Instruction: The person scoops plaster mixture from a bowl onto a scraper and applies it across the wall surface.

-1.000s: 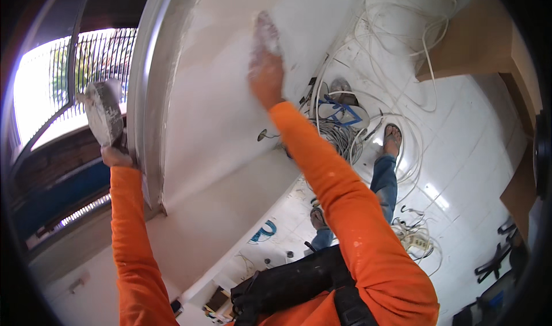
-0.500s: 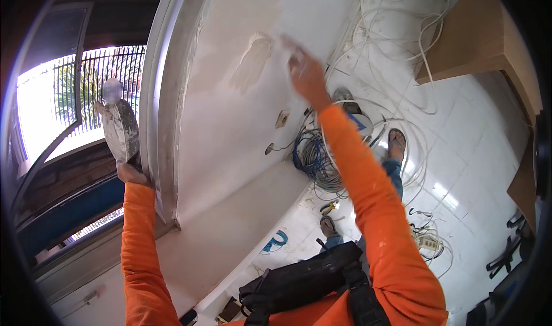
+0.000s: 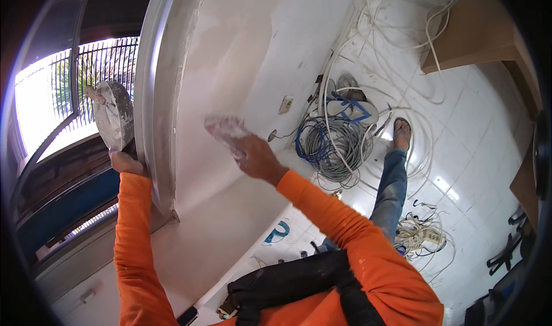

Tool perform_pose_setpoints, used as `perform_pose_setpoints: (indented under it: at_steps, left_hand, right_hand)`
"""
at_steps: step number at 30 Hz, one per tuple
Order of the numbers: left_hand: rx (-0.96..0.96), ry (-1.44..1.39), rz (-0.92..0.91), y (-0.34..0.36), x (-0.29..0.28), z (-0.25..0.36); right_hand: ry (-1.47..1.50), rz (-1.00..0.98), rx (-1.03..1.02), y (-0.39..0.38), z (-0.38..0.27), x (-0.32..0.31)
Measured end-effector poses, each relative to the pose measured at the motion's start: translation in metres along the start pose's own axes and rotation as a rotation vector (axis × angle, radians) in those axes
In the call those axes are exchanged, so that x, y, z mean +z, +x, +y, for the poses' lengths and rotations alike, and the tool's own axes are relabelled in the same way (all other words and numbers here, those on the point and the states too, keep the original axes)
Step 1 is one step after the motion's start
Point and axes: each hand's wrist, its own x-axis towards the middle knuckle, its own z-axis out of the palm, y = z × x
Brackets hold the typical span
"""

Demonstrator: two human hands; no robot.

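My left hand (image 3: 125,162) grips a grey, plaster-crusted holder (image 3: 112,119), with what looks like a small tool across its top, beside the pale window frame (image 3: 151,90). My right hand (image 3: 253,156) is closed on a pale, putty-smeared flat scraper (image 3: 224,130), blurred by motion, at the white wall (image 3: 224,50). The wall carries a beige patch above the scraper. A small socket (image 3: 285,104) is set in the wall to the right of it.
Coiled grey cables (image 3: 328,147), flip-flops (image 3: 359,113) and loose white cords (image 3: 431,27) lie on the tiled floor (image 3: 471,142). A power strip (image 3: 432,235) sits among tangled wires. Cardboard (image 3: 471,32) stands at right. My sandalled foot (image 3: 402,134) is near the cables; a barred window is at left.
My right hand has swung down and left across the wall with the scraper, below the patch where it was. My left hand has shifted only slightly.
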Motion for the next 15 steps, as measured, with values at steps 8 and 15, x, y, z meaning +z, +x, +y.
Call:
perform_pose_setpoints:
  at_steps: [8, 15]
  left_hand:
    - [0.018, -0.063, -0.037, 0.009, -0.015, -0.005]
    - [-0.014, 0.014, -0.251, -0.026, 0.016, 0.012]
  right_hand:
    - [-0.133, 0.445, 0.159, 0.121, 0.057, -0.182]
    - [-0.114, 0.415, 0.092, 0.184, 0.075, -0.186]
